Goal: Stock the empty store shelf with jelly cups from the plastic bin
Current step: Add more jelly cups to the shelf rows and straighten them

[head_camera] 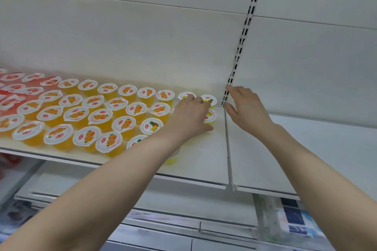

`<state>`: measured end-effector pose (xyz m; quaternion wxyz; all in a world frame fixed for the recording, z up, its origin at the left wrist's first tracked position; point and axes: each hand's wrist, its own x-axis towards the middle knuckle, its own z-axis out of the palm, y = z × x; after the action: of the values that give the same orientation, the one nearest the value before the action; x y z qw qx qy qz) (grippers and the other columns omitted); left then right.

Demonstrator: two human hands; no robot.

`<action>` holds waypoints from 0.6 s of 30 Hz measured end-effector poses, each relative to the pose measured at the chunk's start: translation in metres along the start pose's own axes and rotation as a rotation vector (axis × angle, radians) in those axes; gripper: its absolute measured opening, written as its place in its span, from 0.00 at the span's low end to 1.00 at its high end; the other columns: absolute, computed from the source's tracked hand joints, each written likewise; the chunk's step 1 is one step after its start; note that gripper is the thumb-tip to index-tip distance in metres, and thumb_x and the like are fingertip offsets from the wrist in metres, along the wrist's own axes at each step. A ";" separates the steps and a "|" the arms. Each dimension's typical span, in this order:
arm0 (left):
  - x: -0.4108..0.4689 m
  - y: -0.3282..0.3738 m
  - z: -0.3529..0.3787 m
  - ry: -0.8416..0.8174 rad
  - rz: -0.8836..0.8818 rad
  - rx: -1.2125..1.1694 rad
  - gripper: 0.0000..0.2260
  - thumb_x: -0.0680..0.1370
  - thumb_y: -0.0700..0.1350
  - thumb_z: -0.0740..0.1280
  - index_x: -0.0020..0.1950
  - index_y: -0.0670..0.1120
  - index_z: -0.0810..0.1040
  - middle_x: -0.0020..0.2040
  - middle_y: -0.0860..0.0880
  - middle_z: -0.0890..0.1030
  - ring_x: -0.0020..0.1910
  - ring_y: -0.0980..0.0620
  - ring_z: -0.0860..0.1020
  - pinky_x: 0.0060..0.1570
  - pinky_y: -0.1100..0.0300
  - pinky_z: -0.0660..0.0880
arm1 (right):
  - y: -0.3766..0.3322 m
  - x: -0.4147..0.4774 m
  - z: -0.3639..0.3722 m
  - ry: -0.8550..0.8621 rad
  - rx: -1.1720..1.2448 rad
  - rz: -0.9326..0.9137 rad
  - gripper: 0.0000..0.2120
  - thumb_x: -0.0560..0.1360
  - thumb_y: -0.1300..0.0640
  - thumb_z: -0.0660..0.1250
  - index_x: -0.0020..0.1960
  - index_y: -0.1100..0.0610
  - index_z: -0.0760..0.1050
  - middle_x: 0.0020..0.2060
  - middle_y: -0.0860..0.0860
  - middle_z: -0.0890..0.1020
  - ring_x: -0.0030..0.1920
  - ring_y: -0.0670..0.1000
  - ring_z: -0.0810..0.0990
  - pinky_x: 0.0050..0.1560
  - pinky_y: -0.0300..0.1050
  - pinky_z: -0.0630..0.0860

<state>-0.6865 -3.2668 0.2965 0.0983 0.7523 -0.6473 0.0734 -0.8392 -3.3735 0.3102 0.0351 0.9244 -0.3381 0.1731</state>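
Observation:
The white shelf (204, 159) carries several rows of orange jelly cups (100, 117), with red jelly cups (14, 87) at the far left. At the right end of the rows stand a few yellow pineapple jelly cups (152, 126). My left hand (189, 116) reaches over these, with its fingers and thumb curled round one pineapple cup (210, 116) near the back. My right hand (244, 106) hovers with relaxed fingers over the seam between the two shelf boards and holds nothing. The plastic bin is out of view.
A slotted upright (244, 32) runs up the back wall just behind my right hand. The adjoining shelf board (306, 155) lies to the right. Packaged goods (285, 218) sit on a lower shelf at bottom right, and more lower shelves run below.

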 end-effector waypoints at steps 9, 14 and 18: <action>-0.039 -0.035 -0.038 0.187 -0.026 -0.040 0.23 0.77 0.59 0.64 0.67 0.48 0.73 0.62 0.48 0.76 0.62 0.45 0.70 0.58 0.53 0.68 | -0.035 -0.012 -0.024 0.020 -0.118 -0.055 0.24 0.80 0.53 0.60 0.73 0.61 0.65 0.66 0.58 0.73 0.63 0.61 0.72 0.60 0.55 0.68; -0.085 -0.077 -0.064 0.238 -0.042 0.014 0.21 0.78 0.55 0.63 0.69 0.48 0.72 0.65 0.47 0.75 0.63 0.43 0.70 0.60 0.50 0.67 | -0.085 -0.021 -0.038 0.060 -0.112 -0.111 0.23 0.80 0.53 0.61 0.72 0.61 0.67 0.65 0.59 0.74 0.62 0.61 0.72 0.60 0.54 0.66; -0.135 -0.117 -0.083 0.291 -0.077 0.059 0.20 0.78 0.54 0.64 0.68 0.48 0.73 0.63 0.46 0.76 0.61 0.42 0.72 0.59 0.48 0.69 | -0.141 -0.026 -0.043 0.062 -0.105 -0.166 0.24 0.80 0.51 0.61 0.73 0.61 0.66 0.66 0.59 0.73 0.64 0.62 0.71 0.62 0.56 0.67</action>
<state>-0.5903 -3.0999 0.3391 0.1720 0.7605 -0.5943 0.1969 -0.7808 -3.2416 0.3493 0.1079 0.9403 -0.2677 0.1802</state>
